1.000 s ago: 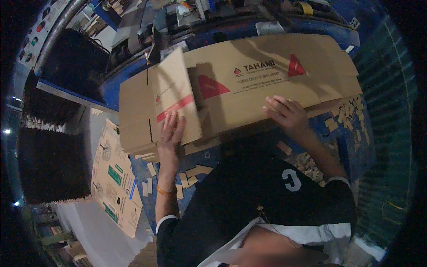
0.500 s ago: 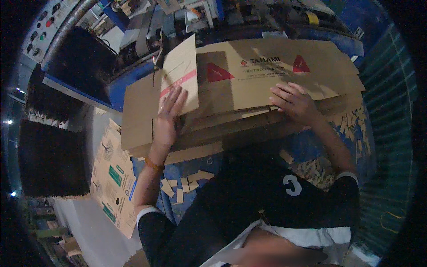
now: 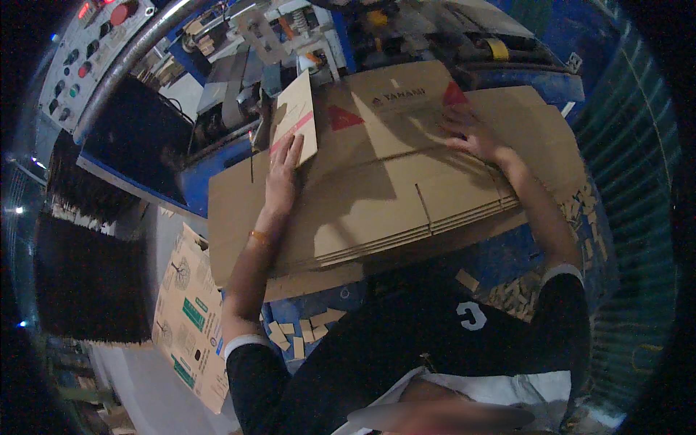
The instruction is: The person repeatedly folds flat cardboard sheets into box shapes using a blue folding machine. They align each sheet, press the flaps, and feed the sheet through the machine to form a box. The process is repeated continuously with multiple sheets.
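Note:
A flat brown cardboard box blank [image 3: 402,105] with red triangles and dark print lies at the far side of a stack of cardboard blanks [image 3: 362,210]. My left hand [image 3: 283,174] has its fingers stretched out against a raised cardboard flap [image 3: 296,119] with a red stripe. The left thumb is hard to make out. My right hand [image 3: 475,138] rests with spread fingers at the printed blank's right part, by a red triangle. Slots and layered near edges show on the stack.
Behind the stack stands a machine [image 3: 290,43] with rollers and metal parts. A control panel [image 3: 83,69] with buttons is at the far left. Printed cardboard [image 3: 190,319] leans at the left. Small cardboard scraps [image 3: 308,330] lie on the blue table [image 3: 391,279]. Green corrugated sheeting [image 3: 631,217] is at right.
My right hand and the printed blank have moved away from me and to the left. More of the plain stack now shows in front. My left hand stays at the flap, slightly farther away.

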